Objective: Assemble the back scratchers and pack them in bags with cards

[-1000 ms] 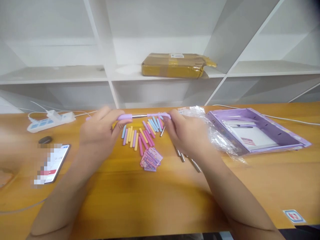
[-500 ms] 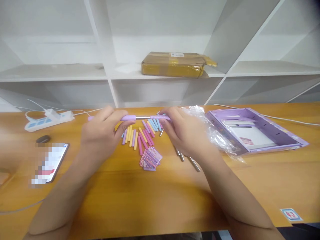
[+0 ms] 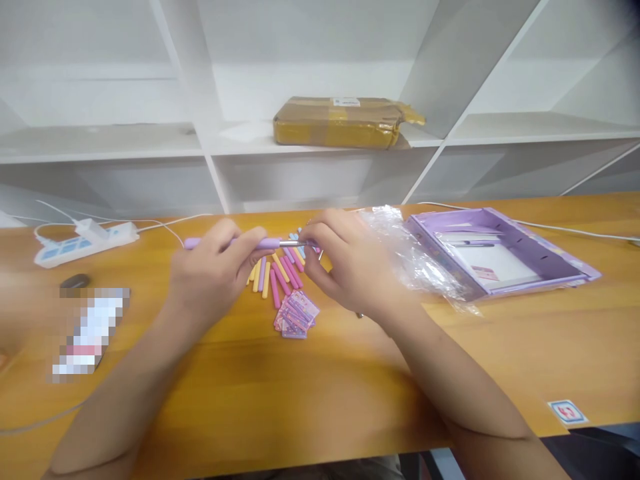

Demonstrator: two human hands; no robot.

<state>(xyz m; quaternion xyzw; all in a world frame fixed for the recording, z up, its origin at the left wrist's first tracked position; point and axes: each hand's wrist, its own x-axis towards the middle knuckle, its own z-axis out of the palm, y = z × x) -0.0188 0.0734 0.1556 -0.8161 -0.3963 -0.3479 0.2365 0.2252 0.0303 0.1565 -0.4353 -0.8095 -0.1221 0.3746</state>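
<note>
My left hand (image 3: 213,273) is closed around a lilac pen-like handle (image 3: 197,243) with a metal rod (image 3: 293,244) sticking out of its right end. My right hand (image 3: 345,267) pinches the far end of that rod, and what it holds there is hidden by its fingers. Both hands hover above a spread of pastel sticks (image 3: 280,273) in pink, yellow, blue and lilac on the wooden table (image 3: 310,387). A small stack of pink patterned cards (image 3: 295,315) lies just in front of the sticks.
A crumpled clear plastic bag (image 3: 415,257) and a lilac tray box (image 3: 500,257) lie to the right. A white power strip (image 3: 85,241), a dark pebble-like object (image 3: 75,281) and a phone (image 3: 87,333) are at left. A brown parcel (image 3: 340,123) sits on the white shelf behind.
My hands have come closer together, so less of the metal rod shows and the lilac piece at its right end is now covered. The view has shifted slightly.
</note>
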